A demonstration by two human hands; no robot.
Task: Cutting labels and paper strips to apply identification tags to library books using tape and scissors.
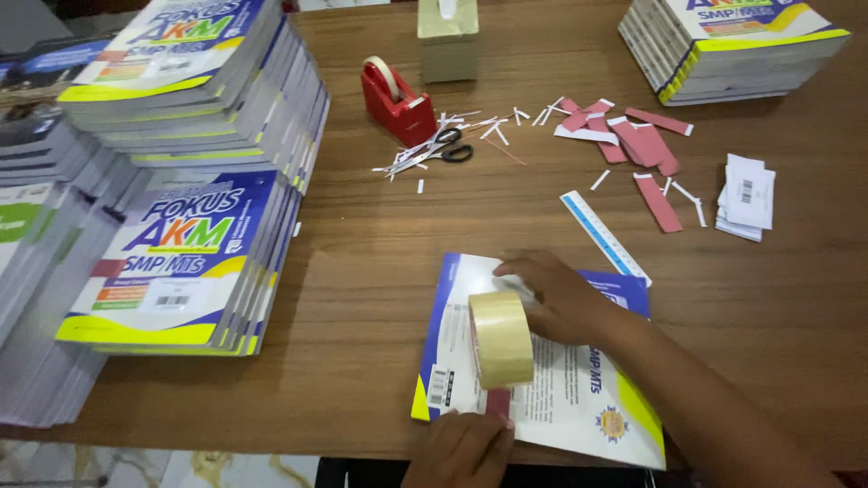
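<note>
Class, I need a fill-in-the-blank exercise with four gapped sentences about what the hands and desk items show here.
1. The right hand holds a roll of ____ upright on the book.
2. The left hand presses a ____ strip at the book's near edge.
3. Black-handled ____ lie beside the red tape dispenser.
4. A white and blue ____ lies just beyond the book.

Missing words: tape; red; scissors; ruler
</note>
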